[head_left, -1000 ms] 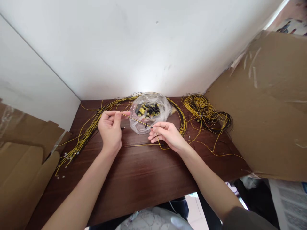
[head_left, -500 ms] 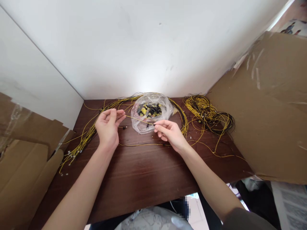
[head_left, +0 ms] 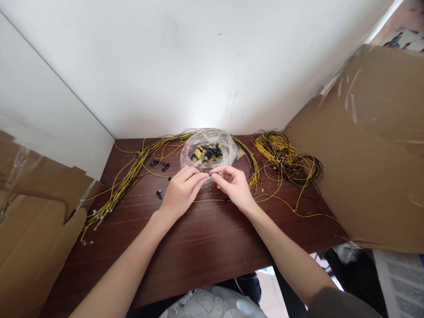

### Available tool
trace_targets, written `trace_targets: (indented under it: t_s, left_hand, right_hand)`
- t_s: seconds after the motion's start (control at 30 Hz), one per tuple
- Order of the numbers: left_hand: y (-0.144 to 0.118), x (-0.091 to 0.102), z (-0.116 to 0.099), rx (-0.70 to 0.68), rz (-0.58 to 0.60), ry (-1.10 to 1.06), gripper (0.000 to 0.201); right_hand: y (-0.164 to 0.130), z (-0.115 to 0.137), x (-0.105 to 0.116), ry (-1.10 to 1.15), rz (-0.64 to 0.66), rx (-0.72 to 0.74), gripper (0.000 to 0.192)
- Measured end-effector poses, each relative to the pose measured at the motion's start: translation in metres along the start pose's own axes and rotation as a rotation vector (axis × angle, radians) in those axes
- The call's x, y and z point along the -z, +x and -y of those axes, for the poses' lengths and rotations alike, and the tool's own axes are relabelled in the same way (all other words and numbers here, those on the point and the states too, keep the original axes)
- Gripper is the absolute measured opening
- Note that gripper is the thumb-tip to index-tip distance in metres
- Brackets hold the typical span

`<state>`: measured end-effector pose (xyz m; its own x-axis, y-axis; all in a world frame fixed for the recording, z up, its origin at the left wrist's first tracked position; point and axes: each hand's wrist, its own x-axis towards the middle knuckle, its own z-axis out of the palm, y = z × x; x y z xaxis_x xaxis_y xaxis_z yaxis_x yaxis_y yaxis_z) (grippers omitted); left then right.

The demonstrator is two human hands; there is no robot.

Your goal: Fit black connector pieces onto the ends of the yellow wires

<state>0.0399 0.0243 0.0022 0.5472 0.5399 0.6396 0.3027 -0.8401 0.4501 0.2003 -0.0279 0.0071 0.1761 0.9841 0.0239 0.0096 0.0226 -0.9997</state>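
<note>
My left hand (head_left: 183,190) and my right hand (head_left: 233,185) meet fingertip to fingertip in front of the plastic bag. Both are closed in a pinch around the end of a thin cable, where a small black piece (head_left: 210,175) shows between them. The fingers cover most of this end. Just behind, the clear plastic bag (head_left: 230,143) lies with its mouth spread, full of small black and yellow parts (head_left: 212,152). A loose black part (head_left: 159,195) rests on the table left of my left hand.
Yellow and black cables (head_left: 129,176) curve around the bag on the brown table (head_left: 212,247). A tangled cable heap (head_left: 278,150) lies at right. Black rings (head_left: 165,166) sit left of the bag. Cardboard (head_left: 364,154) stands on the right, more cardboard (head_left: 33,238) on the left; a white wall (head_left: 198,66) rises behind.
My left hand has moved right and turned palm down, up to my right hand. The length of cable stretched between them no longer shows. My right hand has barely moved.
</note>
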Motion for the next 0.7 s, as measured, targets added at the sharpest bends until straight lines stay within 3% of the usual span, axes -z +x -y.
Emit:
trace_targets:
  t_s: [0.27,0.5,0.7]
  left_hand:
    - [0.004,0.005,0.001,0.005,0.018,0.039,0.014]
    - [0.007,0.014,0.004,-0.003,-0.058,0.129,0.008]
    - [0.008,0.017,0.011,0.021,-0.095,0.16,0.01]
  right_hand:
    - [-0.002,0.004,-0.001,-0.021,0.019,0.033,0.018]
    - [-0.002,0.009,-0.001,-0.009,0.048,0.106,0.015]
    - [-0.001,0.013,0.005,-0.04,0.004,0.076,0.017]
